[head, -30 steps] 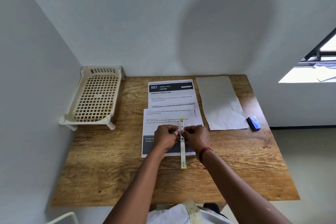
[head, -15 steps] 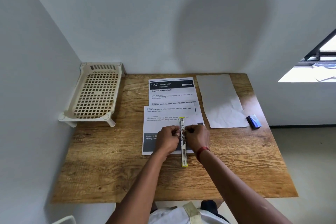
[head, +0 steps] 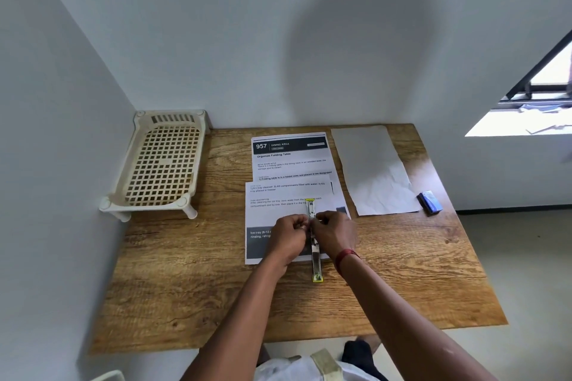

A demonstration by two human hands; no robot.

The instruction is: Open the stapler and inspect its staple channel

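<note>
A long stapler (head: 316, 260), opened out flat with yellow ends, lies lengthwise on a printed sheet (head: 278, 210) on the wooden table (head: 216, 288). My left hand (head: 288, 237) and my right hand (head: 335, 235) meet over its middle, fingers curled and pinching at the metal track. What the fingertips hold there is too small to tell. A red thread circles my right wrist. A second printed sheet (head: 291, 158) headed "957 Dining Area" lies just beyond, partly under the first.
A cream plastic lattice rack (head: 164, 164) stands at the table's back left against the wall. A blank, creased sheet (head: 374, 173) lies at the back right, with a small blue box (head: 429, 202) beside it. A window opens at the right.
Both hands stay at the stapler's middle with only slight finger movement. The view has shifted a little.
</note>
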